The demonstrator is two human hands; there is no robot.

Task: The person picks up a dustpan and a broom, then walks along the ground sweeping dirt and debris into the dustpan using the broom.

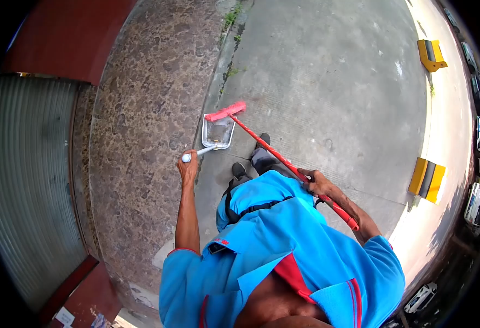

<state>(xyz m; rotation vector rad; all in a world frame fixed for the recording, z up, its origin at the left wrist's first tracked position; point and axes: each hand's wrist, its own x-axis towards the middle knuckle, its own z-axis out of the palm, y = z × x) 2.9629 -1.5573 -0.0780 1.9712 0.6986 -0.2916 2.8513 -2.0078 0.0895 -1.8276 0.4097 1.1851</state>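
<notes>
My left hand (188,167) is closed around the pale handle of a long-handled dustpan (204,131). The pan is a white-rimmed scoop lying low over the ground ahead of my feet, with some small bits in it. My right hand (317,183) grips the red striped stick of a broom (267,146), which slants from beside my right forearm down to the pan. Its pink-red head (226,111) lies across the far rim of the dustpan. Whether the bristles touch the pan or the ground, I cannot tell.
Grey concrete pavement (316,71) lies ahead, beside brown patterned paving (147,109) on the left. Weeds (230,71) grow along the seam. A corrugated shutter (32,180) stands far left. Yellow-and-black barriers (427,180) and parked cars (475,203) line the right side.
</notes>
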